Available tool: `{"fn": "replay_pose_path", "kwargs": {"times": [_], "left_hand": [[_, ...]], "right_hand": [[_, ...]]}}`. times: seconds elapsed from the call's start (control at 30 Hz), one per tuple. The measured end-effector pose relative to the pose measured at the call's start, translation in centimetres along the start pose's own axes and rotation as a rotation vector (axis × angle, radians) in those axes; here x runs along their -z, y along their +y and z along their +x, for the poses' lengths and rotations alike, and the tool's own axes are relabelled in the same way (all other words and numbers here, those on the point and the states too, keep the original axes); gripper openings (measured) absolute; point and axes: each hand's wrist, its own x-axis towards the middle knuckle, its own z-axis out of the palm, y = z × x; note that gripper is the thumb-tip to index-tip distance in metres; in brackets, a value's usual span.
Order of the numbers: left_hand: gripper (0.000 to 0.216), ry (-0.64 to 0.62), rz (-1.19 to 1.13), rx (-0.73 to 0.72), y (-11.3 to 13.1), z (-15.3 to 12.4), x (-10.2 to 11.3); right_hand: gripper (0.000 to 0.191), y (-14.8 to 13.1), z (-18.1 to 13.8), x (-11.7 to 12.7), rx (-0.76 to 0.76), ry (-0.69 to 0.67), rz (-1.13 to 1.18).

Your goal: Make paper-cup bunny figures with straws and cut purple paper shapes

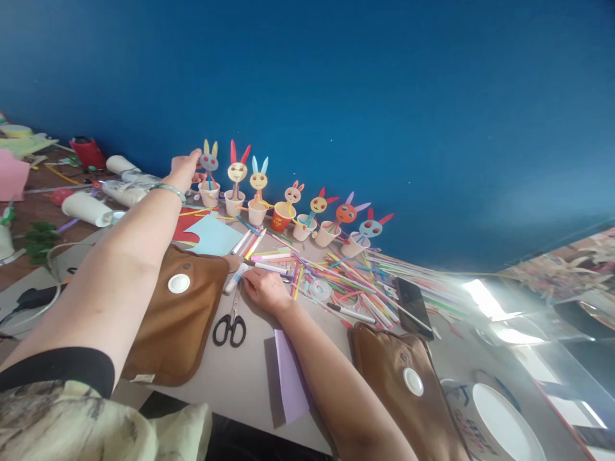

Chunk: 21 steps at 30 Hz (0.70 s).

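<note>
My left hand (pixel 185 168) reaches to the far end of a row of paper-cup rabbits. Its fingers are closed at the left edge of a grey-faced rabbit (pixel 209 162) with yellow ears, standing in a white paper cup (pixel 209 194). My right hand (pixel 269 289) rests on the table with its fingers curled; what they may hold is hidden. Beside those fingers lies a small white-and-blue tube (pixel 235 280). Scissors (pixel 230 328) with black handles lie just below, and a folded purple paper (pixel 291 378) is near my right forearm.
Other rabbits in cups, one in a red cup (pixel 281 218), line the blue wall. Markers and coloured sticks (pixel 355 288) are heaped before them. Brown pouches (pixel 180 330) flank the work area. A black phone (pixel 413 306), light blue paper (pixel 217 234) and a white tub (pixel 504 422) are around.
</note>
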Motion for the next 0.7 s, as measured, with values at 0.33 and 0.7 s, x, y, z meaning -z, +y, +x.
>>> {"fn": "replay_pose_path", "kwargs": {"times": [0.33,0.7], "left_hand": [[0.019,0.049,0.134,-0.009,-0.9,-0.9,2.0],[0.019,-0.081,0.442,0.017,-4.2,-0.4,1.0]], "right_hand": [[0.024,0.5,0.2,-1.0,0.022,0.064,-0.007],[0.023,0.7,0.0,-1.0,0.0,0.089,0.005]]}}
